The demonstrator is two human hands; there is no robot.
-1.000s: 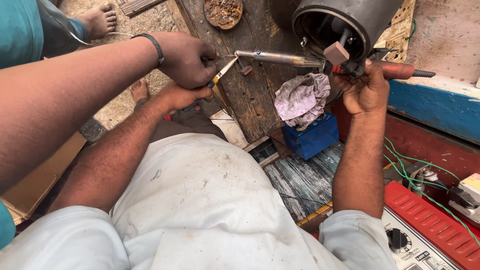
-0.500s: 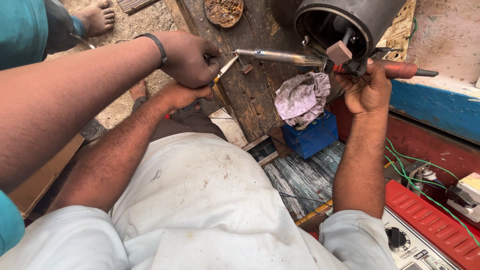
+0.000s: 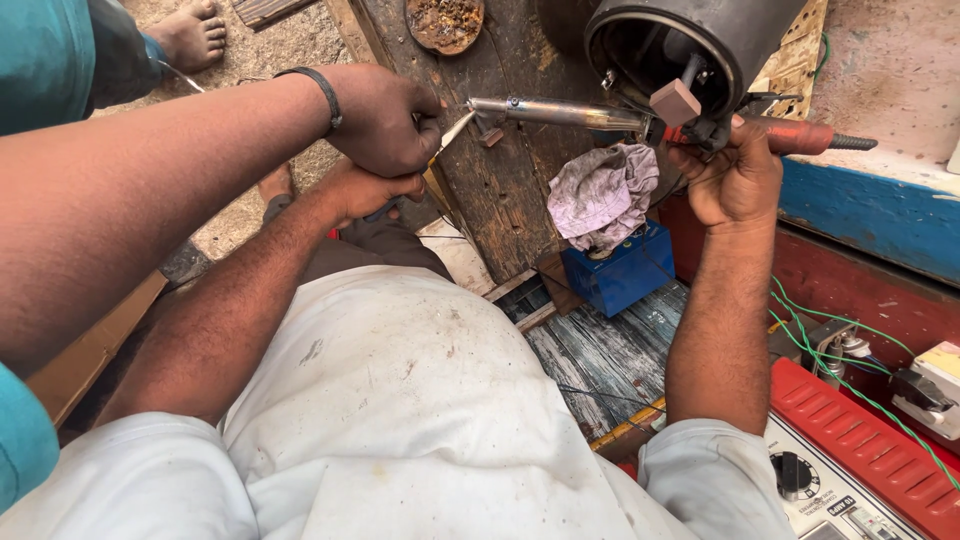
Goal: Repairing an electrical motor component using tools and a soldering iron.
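while right hand (image 3: pixel 735 175) grips the red-handled metal soldering iron (image 3: pixel 600 115), left hand (image 3: pixel 365 190) closed near its tip should stay steady beside co-worker's fist (image 3: pixel 385 120).

Soft, even daylight, weak shadows, sharp focus at centre, slight wide-angle stretching toward the edges.

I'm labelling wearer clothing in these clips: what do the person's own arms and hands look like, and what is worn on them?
Both arms are bare below short white sleeves, part of a lightly stained white shirt. The left hand and right hand wear no gloves, and no ring or watch shows. The black wristband belongs to a co-worker's arm.
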